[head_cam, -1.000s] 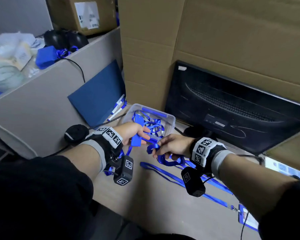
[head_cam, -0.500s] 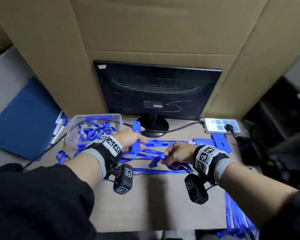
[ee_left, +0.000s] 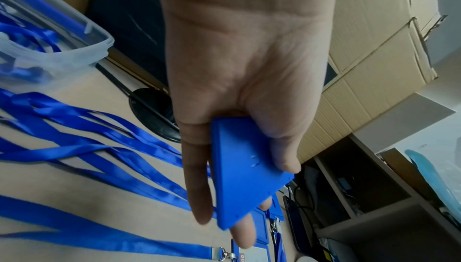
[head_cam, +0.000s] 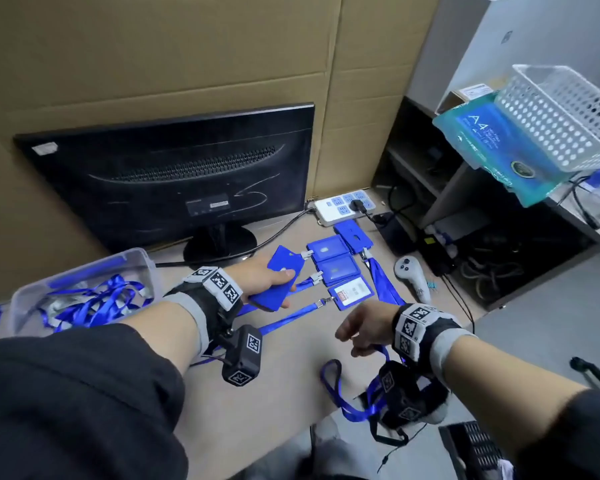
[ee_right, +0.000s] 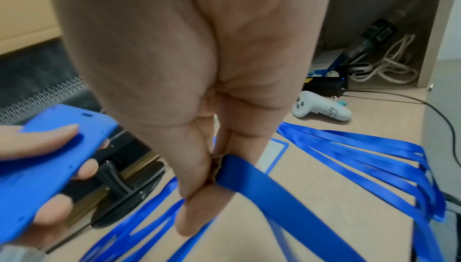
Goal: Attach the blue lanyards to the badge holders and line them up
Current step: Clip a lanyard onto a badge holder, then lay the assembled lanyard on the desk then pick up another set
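Observation:
My left hand (head_cam: 284,288) grips a blue badge holder (head_cam: 278,277) flat between thumb and fingers, just left of a row of blue badge holders (head_cam: 338,270) lying on the desk with lanyards clipped to them. In the left wrist view the badge holder (ee_left: 247,177) sits under the thumb of the left hand (ee_left: 264,203). My right hand (head_cam: 349,342) hovers near the desk's front edge and pinches the end of a blue lanyard (head_cam: 336,393), whose loop hangs over the edge. The right wrist view shows the right hand (ee_right: 212,177) pinching the lanyard (ee_right: 262,183); its clip is hidden.
A clear plastic box (head_cam: 84,275) with loose lanyards stands at the left. A black monitor (head_cam: 174,181) stands behind, against cardboard. A power strip (head_cam: 343,206) and a white controller (head_cam: 413,275) lie at the right. A white basket (head_cam: 561,112) sits on a shelf further right.
The head view has swung to the right. Both hands moved right from the plastic box, the left with the badge holder towards the row, the right with the lanyard towards the front edge.

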`<state>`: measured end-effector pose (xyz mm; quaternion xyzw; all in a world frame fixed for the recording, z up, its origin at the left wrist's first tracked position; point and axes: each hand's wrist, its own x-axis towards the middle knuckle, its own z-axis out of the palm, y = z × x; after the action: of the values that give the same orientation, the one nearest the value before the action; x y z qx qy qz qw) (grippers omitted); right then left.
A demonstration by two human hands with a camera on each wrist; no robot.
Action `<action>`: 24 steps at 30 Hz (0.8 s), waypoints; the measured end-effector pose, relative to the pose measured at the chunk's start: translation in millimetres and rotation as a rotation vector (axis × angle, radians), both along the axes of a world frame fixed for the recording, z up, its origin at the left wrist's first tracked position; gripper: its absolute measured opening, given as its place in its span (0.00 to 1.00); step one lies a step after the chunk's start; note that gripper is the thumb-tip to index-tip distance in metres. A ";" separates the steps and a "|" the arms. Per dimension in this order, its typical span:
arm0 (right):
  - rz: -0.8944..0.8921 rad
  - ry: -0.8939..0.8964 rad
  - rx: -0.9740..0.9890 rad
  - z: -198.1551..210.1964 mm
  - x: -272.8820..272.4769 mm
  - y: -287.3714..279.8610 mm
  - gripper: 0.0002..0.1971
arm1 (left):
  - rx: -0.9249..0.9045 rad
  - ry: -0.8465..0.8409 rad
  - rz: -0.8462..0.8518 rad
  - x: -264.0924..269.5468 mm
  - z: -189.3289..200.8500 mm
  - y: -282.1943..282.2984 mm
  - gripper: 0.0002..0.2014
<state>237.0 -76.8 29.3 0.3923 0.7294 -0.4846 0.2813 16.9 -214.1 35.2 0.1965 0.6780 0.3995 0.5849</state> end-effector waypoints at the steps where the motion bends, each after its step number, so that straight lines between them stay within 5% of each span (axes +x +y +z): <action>1: -0.076 0.063 -0.009 2.0 -2.7 0.7 0.17 | -0.003 0.001 -0.021 -1.8 2.8 -0.4 0.14; 7: -0.331 0.393 -0.076 27.3 -35.5 -2.5 0.09 | -0.019 -0.017 -0.095 -15.2 21.9 -8.0 0.14; 11: -0.315 0.498 -0.119 39.2 -56.2 -7.8 0.07 | -0.055 -0.032 -0.132 -22.9 28.1 -15.0 0.16; 16: -0.198 0.506 -0.030 51.4 -71.0 -10.7 0.11 | -0.020 0.438 -0.351 -43.1 26.4 -17.2 0.13; 20: -0.096 0.440 0.027 59.8 -75.5 -12.4 0.09 | -0.026 0.572 -0.511 -45.9 30.5 -12.6 0.14; 24: -0.062 0.392 0.049 60.8 -79.5 -10.7 0.09 | 0.013 0.585 -0.498 -45.9 28.9 -10.1 0.13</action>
<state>157.5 -87.5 90.1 0.3196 0.7693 -0.5423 0.1091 -29.1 -224.2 64.1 0.4646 0.7453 0.1764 0.4445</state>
